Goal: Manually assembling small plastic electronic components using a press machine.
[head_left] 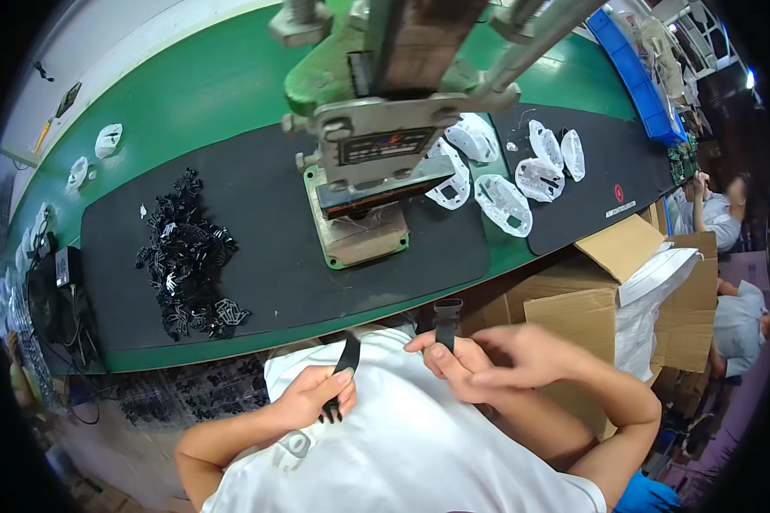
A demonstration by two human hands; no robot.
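Note:
My left hand is closed around a black strap piece; its flat end sticks up past my thumb and dark prongs show below my fingers. To the right, my right hand pinches a second black strap, topped by a wider black buckle-like end. Both hands are in front of my white shirt, just short of the table edge, with the two straps apart. Beneath my right forearm another bare limb shows; I cannot tell whose it is.
A green hand press stands on the black mat. Left of it lies a heap of small black parts. White plastic shells lie to the right, near an opened cardboard box and a blue bin. Other people sit far right.

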